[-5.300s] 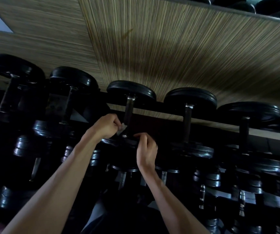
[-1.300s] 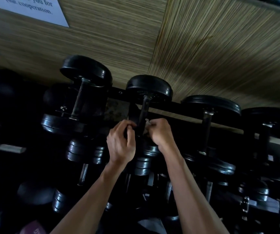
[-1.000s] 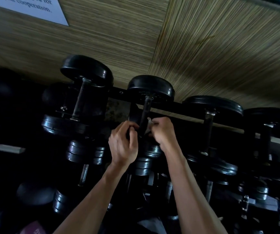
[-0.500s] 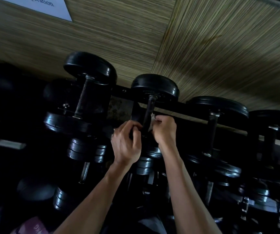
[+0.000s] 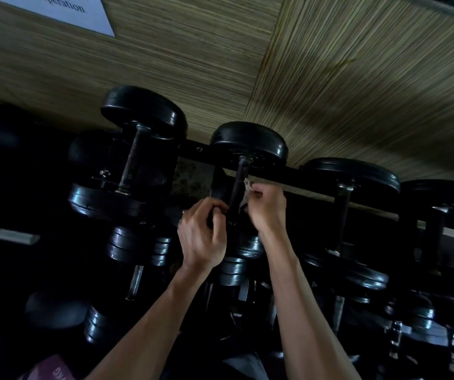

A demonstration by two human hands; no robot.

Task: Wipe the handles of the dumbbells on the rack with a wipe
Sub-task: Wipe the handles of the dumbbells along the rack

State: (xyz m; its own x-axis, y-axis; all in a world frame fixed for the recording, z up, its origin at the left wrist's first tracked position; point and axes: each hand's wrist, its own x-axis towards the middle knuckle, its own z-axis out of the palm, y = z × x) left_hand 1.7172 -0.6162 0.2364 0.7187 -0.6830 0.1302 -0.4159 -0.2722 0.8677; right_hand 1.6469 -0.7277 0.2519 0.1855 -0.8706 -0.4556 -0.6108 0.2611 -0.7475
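Head view: right hand (image 5: 267, 208) grip pinches wipe (image 5: 246, 187) against handle (image 5: 236, 187).

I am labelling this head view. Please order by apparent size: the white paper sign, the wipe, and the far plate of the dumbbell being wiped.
1. White paper sign, although cut by the frame edge.
2. Far plate.
3. Wipe, mostly hidden in the right hand.

wipe (image 5: 245, 192) mostly hidden by fingers, lower rack (image 5: 384, 311) lost in darkness, sign (image 5: 56, 9) cropped
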